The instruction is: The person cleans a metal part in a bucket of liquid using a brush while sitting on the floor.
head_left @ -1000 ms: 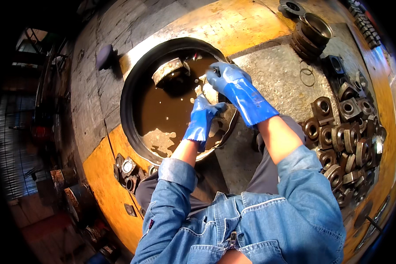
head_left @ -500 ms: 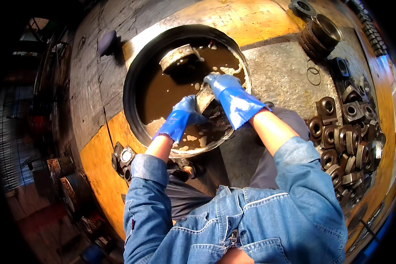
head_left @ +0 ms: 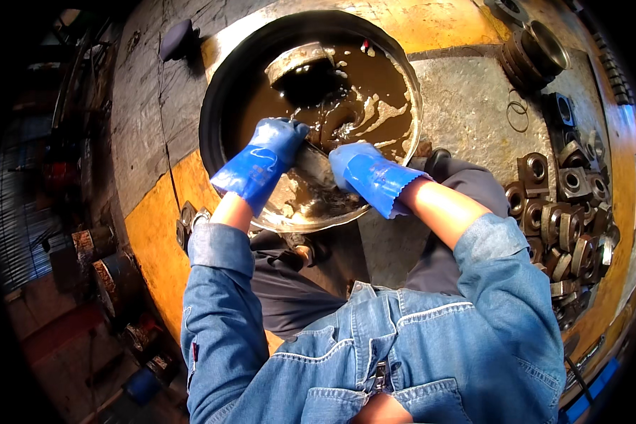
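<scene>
A round black basin (head_left: pixel 213 113) holds murky brown liquid with patches of pale foam. Within it, a wet, scummy metal part (head_left: pixel 314 165), seemingly cylindrical, sits low between my blue-gloved hands, partly in the liquid. My left hand (head_left: pixel 281 136) closes at its upper left end, fingers curled out of sight. At its right side my right hand (head_left: pixel 352 164) grips, fingertips hidden behind the part. Farther off in the basin lies a ring-shaped metal piece (head_left: pixel 298 62), half sunk.
Right of me, several greasy bearing blocks (head_left: pixel 533 171) lie heaped. Beyond them stand a metal cylinder sleeve (head_left: pixel 537 53) and two thin rings (head_left: pixel 517 114) on the floor plate. A dark rounded object (head_left: pixel 178 39) rests at far left; small metal parts (head_left: pixel 185 219) lie near my left sleeve.
My left hand has moved up and over to the part's far end, while my right hand has come down its right side. The part has turned and dipped lower; the liquid swirls.
</scene>
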`<state>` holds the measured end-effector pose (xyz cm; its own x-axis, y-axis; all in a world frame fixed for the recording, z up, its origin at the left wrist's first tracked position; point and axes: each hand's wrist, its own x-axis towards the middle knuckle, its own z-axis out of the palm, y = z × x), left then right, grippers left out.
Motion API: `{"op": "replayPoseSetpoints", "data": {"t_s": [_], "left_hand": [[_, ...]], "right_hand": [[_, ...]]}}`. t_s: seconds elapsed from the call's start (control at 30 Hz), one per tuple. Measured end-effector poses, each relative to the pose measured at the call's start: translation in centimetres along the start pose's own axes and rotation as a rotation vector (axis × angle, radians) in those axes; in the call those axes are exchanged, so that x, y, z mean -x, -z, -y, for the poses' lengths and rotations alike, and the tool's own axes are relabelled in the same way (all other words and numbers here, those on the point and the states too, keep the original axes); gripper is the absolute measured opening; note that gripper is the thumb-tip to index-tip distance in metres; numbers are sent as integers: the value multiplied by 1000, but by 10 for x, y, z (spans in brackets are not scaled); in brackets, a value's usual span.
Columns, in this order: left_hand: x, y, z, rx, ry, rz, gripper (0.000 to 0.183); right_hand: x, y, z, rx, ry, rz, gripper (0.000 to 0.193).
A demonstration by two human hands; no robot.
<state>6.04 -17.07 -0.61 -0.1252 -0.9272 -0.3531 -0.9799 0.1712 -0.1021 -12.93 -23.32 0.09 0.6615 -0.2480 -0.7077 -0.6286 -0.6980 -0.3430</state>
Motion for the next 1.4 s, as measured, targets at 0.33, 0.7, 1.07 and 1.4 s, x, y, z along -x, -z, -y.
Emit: {"op": "replayPoseSetpoints", "data": {"t_s": [0.33, 0.7, 1.07, 1.4], "left_hand": [[-7, -12, 7, -9, 414, 6, 26], [104, -5, -57, 332, 788, -260, 30], [127, -2, -136, 1320, 761, -453, 32], [90, 1, -140, 2114, 883, -217, 55]], "right_hand": [[-4, -15, -11, -111, 184, -123, 49], [63, -28, -21, 340, 244, -48, 25], [19, -26, -15, 428, -112, 98, 37], [75, -18, -115, -1292, 346, -595, 26]]}}
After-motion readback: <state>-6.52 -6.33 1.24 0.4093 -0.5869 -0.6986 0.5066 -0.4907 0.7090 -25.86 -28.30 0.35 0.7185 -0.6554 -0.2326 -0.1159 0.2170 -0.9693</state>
